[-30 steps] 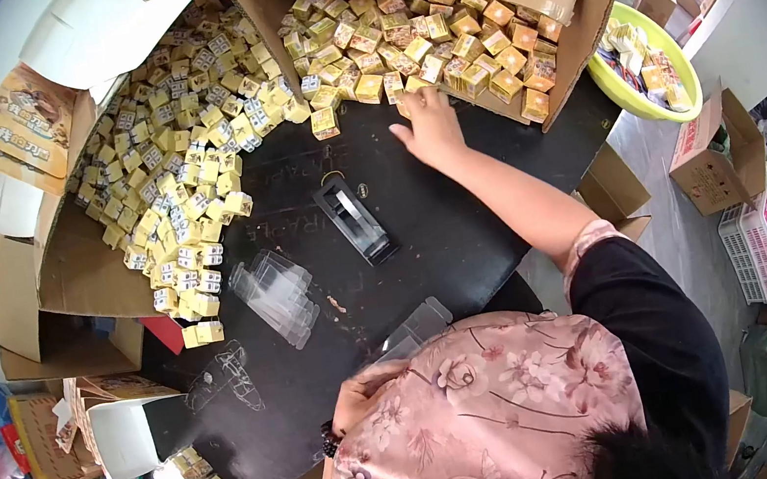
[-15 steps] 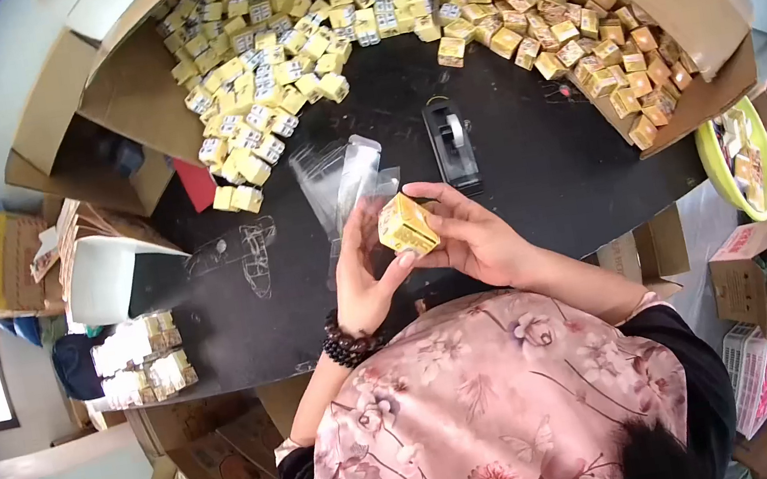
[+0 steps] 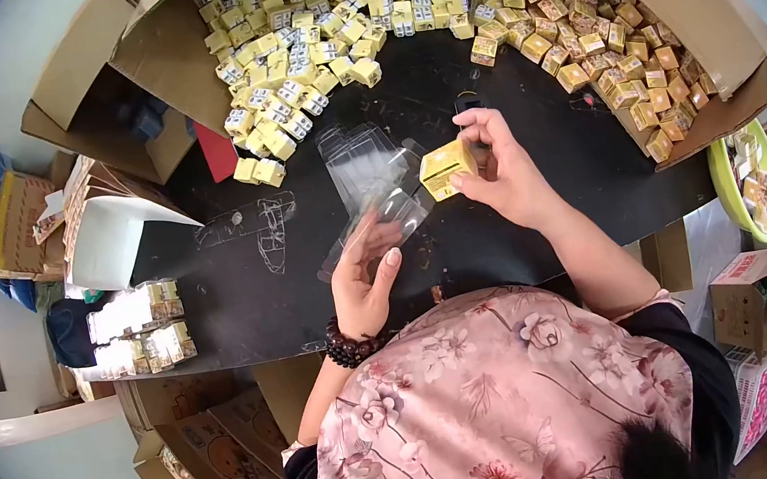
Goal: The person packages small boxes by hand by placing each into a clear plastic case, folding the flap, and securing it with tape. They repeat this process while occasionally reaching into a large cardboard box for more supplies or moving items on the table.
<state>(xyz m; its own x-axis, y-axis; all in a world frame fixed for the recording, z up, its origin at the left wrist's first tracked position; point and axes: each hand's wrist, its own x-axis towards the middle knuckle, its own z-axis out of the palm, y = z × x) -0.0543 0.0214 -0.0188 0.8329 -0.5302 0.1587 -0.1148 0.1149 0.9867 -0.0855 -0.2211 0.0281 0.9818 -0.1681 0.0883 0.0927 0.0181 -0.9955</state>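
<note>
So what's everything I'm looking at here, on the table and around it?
small boxes: too many to count, yellow and orange, heaped at the table's far side
cartons: at least two, brown, open around the heaps
held box: one, yellow, in the right hand
clear sleeve: one, transparent, in the left hand
spare sleeves: a few, transparent, flat beyond the hands
tape dispenser: one, black, partly hidden behind the right hand
filled packs: two rows, clear, table's left edge
basin: one, green, right of the table
table: one, black
left hand: one, near edge
right hand: one, centre
</note>
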